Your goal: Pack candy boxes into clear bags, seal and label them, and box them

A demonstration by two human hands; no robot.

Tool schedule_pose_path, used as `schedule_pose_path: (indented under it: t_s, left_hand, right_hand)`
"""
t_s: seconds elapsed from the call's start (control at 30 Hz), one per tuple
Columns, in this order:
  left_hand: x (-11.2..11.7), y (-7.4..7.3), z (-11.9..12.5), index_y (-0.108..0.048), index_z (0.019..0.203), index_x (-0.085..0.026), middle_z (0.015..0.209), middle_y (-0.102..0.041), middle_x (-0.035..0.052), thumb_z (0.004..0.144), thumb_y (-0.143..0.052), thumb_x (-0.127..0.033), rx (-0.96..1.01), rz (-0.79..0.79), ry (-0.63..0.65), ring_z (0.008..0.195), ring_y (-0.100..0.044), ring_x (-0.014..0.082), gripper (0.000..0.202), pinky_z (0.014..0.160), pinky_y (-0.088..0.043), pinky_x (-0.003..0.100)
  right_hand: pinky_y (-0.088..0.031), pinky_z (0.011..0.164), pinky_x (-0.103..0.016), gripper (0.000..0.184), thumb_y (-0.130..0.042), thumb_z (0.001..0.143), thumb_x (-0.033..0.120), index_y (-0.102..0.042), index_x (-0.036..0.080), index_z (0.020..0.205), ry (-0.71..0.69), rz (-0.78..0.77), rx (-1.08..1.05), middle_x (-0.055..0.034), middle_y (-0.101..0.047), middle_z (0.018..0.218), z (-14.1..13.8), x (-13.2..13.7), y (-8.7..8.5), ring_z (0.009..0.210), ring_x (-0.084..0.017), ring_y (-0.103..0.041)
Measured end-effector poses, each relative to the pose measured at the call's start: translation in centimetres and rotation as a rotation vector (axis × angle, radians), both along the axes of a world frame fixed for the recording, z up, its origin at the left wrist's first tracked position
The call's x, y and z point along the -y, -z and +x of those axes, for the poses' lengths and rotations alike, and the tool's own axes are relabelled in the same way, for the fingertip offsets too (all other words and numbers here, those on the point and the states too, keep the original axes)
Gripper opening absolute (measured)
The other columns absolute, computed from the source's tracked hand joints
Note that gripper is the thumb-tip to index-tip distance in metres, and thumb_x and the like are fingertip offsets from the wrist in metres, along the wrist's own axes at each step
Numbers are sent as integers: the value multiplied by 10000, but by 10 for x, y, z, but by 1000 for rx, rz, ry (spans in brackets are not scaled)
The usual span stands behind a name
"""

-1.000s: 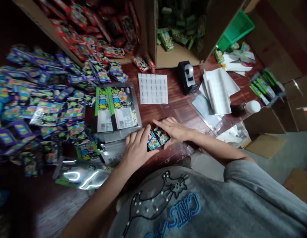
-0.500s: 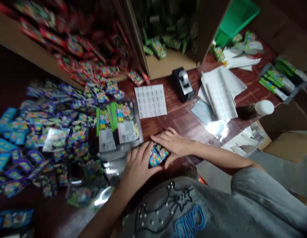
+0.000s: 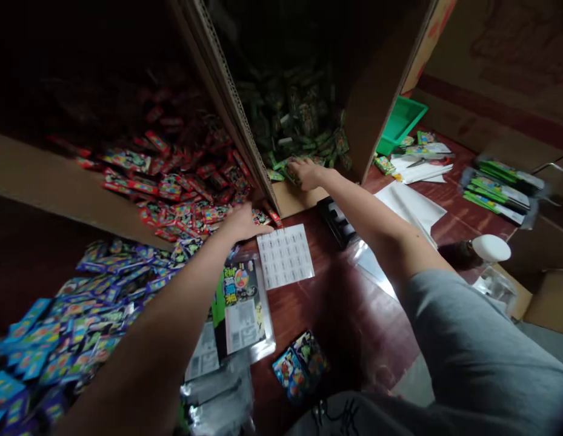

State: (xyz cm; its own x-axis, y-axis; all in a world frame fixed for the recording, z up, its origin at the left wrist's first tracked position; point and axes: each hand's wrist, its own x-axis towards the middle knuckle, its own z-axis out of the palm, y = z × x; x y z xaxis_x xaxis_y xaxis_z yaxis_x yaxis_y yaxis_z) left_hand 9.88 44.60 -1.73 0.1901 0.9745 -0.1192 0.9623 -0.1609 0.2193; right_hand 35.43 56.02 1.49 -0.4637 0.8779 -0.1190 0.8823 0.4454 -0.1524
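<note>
My left hand point(image 3: 242, 224) is over the front of a heap of small red packets point(image 3: 172, 188), its thumb spread to the right and its other fingers partly hidden. Inside the opening of a cardboard box, my right hand point(image 3: 307, 172) reaches onto small green packets point(image 3: 324, 148). Its fingers are stretched over a packet at the front, and I see no firm grip. Close to my body, a blue packet point(image 3: 289, 370) and a dark packet point(image 3: 309, 351) lie side by side on the table.
A sticker sheet point(image 3: 285, 255), printed clear bags point(image 3: 245, 303) and a black tape dispenser point(image 3: 336, 223) lie in the middle. Purple packets point(image 3: 108, 290) are piled left. At right are a white-capped bottle point(image 3: 490, 248), a green bin point(image 3: 402, 124) and green-black packs point(image 3: 497, 191).
Both hands have left the blue and dark packets near my body. My left hand has moved forward to the red packets, my right hand forward to the green ones in the box.
</note>
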Motion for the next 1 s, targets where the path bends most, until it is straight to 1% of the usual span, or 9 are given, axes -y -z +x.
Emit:
schedule_pose_path:
  t_s: [0.13, 0.27, 0.4, 0.5, 0.6, 0.7, 0.77, 0.93, 1.0]
  left_hand:
    - [-13, 3, 11, -577, 1424, -40, 1468, -625, 310, 725, -857, -491, -87, -17, -67, 1391, -575, 475, 879, 1158, -475, 534]
    - [17, -21, -2, -585, 1421, -109, 1324, -728, 213, 817, -773, -402, 54, -5, -165, 1225, -687, 368, 697, 1068, -541, 475]
    - [83, -50, -13, -685, 1204, -176, 1120, -780, 127, 865, -742, -530, 390, -66, -194, 983, -740, 280, 493, 893, -606, 430]
    - [141, -53, 1, -662, 1253, -200, 1006, -787, 81, 764, -832, -539, 720, -368, -119, 855, -743, 245, 619, 751, -622, 384]
    - [195, -43, 40, -614, 1318, -229, 976, -780, 56, 751, -852, -467, 745, -467, -61, 842, -745, 245, 659, 730, -627, 377]
    - [243, -29, 89, -676, 1242, -235, 1131, -742, 89, 917, -715, -340, 446, -174, 25, 1009, -742, 279, 343, 870, -622, 418]
    - [268, -19, 116, -676, 1342, -231, 1226, -689, 123, 961, -635, -225, 226, -74, 108, 1045, -733, 299, 384, 903, -610, 441]
    - [286, -6, 127, -410, 1649, -178, 1519, -547, 224, 794, -878, -441, 185, -70, 332, 1325, -607, 425, 1009, 1105, -528, 556]
    - [273, -9, 120, -378, 1676, -217, 1701, -417, 201, 818, -820, -424, 209, -77, 478, 1511, -453, 446, 988, 1232, -399, 604]
  right_hand:
    - [-478, 1199, -606, 823, -834, 790, 300, -533, 95, 1528, -60, -14, 61, -206, -538, 1583, -13, -29, 1, 1487, -454, -477]
    - [-529, 1121, -583, 499, -685, 969, 301, -628, 54, 1399, -31, 120, -28, -218, -690, 1374, 8, -11, -18, 1345, -418, -626]
    - [-549, 1039, -457, 586, -573, 1088, 462, -526, 51, 1504, -224, 102, -344, -135, -728, 1313, 59, 72, -48, 1173, -263, -722]
    - [-560, 953, -387, 581, -528, 1099, 566, -636, 81, 1401, -452, -177, -420, -57, -769, 1175, 89, 156, -52, 1023, -179, -754]
    - [-599, 944, -376, 368, -573, 1109, 454, -774, 176, 1243, -586, -454, -409, -48, -815, 1172, 101, 227, -25, 1020, -197, -780]
    - [-606, 998, -413, 316, -535, 1116, 297, -780, 166, 1268, -520, -506, -399, -112, -813, 1248, 111, 275, 18, 1099, -238, -777]
    - [-580, 1077, -479, 388, -534, 1114, 337, -726, 128, 1378, -427, -413, -405, -175, -766, 1344, 122, 299, 41, 1200, -283, -739]
    - [-385, 1245, -690, 1181, -743, 871, 773, -289, 100, 1728, -306, -190, -394, -294, -428, 1691, 155, 347, 64, 1537, -462, -424]
    - [-344, 1261, -700, 1295, -783, 837, 752, -132, 124, 1764, -324, -211, -379, -285, -333, 1747, 159, 361, 66, 1576, -470, -352]
